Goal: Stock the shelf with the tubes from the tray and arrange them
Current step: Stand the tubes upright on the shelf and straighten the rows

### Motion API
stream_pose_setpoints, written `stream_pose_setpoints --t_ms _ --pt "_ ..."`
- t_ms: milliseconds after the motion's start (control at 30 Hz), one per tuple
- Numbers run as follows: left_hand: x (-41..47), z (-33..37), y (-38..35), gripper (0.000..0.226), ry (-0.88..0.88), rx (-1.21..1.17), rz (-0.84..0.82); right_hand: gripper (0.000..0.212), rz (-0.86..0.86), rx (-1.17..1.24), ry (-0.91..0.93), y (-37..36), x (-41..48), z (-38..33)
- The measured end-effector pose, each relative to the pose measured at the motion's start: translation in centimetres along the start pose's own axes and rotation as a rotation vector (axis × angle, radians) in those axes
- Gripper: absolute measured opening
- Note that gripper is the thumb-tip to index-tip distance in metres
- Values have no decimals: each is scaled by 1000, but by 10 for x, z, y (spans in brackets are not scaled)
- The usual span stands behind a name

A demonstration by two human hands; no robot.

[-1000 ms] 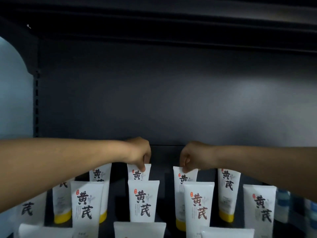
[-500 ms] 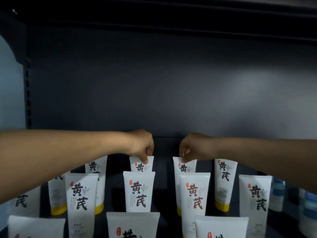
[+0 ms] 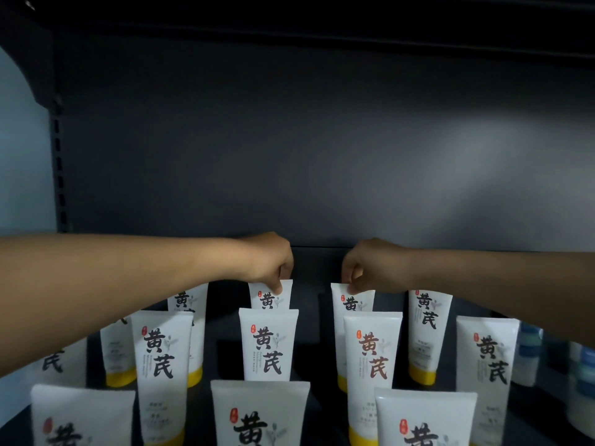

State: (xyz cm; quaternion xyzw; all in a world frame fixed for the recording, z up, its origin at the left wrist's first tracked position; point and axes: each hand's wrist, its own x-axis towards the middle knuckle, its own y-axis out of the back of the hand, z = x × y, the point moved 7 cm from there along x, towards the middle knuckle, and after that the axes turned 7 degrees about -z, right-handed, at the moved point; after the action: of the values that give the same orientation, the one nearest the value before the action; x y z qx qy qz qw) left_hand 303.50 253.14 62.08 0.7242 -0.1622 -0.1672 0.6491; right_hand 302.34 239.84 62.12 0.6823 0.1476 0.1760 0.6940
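1. Pinching the crimped top of the rear-centre tube (image 3: 269, 299), my left hand (image 3: 270, 262) steadies it upright near the shelf's (image 3: 310, 320) back edge.
2. My right hand (image 3: 363, 265) pinches the neighbouring tube (image 3: 352, 300) likewise, probably to align the row.

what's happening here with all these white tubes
A person is arranging white tubes on a dark shelf. Their left hand pinches the top edge of the centre-left back tube, and their right hand pinches the top of the centre-right back tube. Both stand upright. More tubes stand in rows in front, yellow caps down.
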Motion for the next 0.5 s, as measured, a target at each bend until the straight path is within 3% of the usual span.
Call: stream_pose_setpoints --t_ms 500 --pt "-1 4 -2 19 -31 57 -66 27 -76 48 7 -2 -7 0"
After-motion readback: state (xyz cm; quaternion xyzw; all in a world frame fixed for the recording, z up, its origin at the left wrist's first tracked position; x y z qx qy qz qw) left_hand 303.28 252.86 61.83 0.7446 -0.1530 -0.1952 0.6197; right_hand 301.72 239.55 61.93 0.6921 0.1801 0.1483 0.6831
